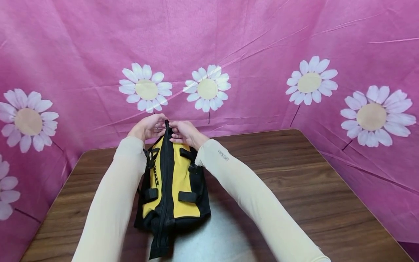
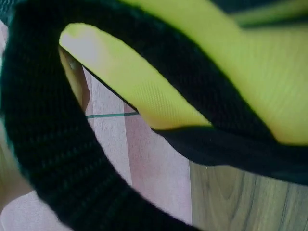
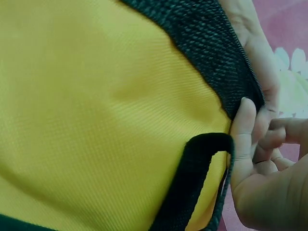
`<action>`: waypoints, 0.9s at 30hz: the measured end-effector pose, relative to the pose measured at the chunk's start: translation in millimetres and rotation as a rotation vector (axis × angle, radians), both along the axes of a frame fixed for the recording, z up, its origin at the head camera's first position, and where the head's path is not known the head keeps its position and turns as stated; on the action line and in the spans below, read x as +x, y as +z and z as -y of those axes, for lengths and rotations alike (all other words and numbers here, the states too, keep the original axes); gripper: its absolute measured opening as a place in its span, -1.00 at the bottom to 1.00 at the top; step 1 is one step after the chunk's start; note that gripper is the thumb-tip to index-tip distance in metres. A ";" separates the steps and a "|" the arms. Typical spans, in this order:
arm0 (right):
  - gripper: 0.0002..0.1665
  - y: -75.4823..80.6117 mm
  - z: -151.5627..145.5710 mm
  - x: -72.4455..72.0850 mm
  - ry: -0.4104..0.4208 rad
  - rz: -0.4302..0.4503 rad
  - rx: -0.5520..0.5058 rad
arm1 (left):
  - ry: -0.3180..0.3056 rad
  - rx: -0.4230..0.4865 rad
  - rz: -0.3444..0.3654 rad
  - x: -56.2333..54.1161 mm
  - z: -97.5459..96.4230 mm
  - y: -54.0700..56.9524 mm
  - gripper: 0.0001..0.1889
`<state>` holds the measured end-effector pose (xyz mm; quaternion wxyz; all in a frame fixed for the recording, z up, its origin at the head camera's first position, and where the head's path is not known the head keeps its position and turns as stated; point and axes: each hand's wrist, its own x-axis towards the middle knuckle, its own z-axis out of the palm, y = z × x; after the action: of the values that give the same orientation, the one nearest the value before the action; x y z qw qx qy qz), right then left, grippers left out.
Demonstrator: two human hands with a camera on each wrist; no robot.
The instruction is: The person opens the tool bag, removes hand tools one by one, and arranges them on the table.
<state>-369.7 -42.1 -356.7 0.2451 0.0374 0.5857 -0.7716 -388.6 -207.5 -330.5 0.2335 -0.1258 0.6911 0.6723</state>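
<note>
A yellow and black tool bag (image 1: pixel 181 174) lies lengthwise on the table, its black zipper (image 1: pixel 167 163) running along the top and the teeth meeting along most of its length. At the far end my left hand (image 1: pixel 151 125) pinches the tip of the zipper band. From the other side my right hand (image 1: pixel 186 133) holds the same end between thumb and fingers. The right wrist view shows the right thumb (image 3: pixel 244 120) against the black band edge, with the left hand behind. A black handle strap (image 2: pixel 53 125) fills much of the left wrist view. The zipper slider is hidden.
The bag stands on a brown wood-grain table (image 1: pixel 278 182), left of its middle. A loose zipper tail (image 1: pixel 159 243) hangs off the bag's near end. Behind the table a pink cloth (image 1: pixel 255 54) with white daisies hangs close to the far edge.
</note>
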 end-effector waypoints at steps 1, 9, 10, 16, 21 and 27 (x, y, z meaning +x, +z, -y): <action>-0.87 0.0 -0.1 -0.3 -0.001 0.001 -0.004 | 0.010 0.012 0.002 -0.2 0.4 -0.2 -0.85; -0.81 0.5 1.2 0.9 0.033 -0.007 0.009 | -0.052 0.010 0.011 -2.0 8.1 -0.8 -0.60; -0.81 -0.2 1.4 1.2 0.033 -0.009 0.011 | -0.060 0.012 0.020 -2.2 8.9 -0.7 -0.61; -0.81 -2.0 1.9 2.8 0.030 -0.028 0.020 | -0.086 -0.010 0.056 -1.6 9.2 2.7 -0.68; -0.80 -1.7 2.7 2.2 0.036 -0.049 0.023 | -0.071 0.038 0.084 -1.0 9.2 3.0 -0.73; -0.77 -0.3 1.7 2.2 0.082 -0.069 0.027 | -0.060 0.098 0.065 0.5 8.5 0.7 -0.71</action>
<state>-367.4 -43.7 -357.1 0.2559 -0.0099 0.6053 -0.7537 -388.1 -216.0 -329.8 0.2818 -0.1153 0.6528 0.6936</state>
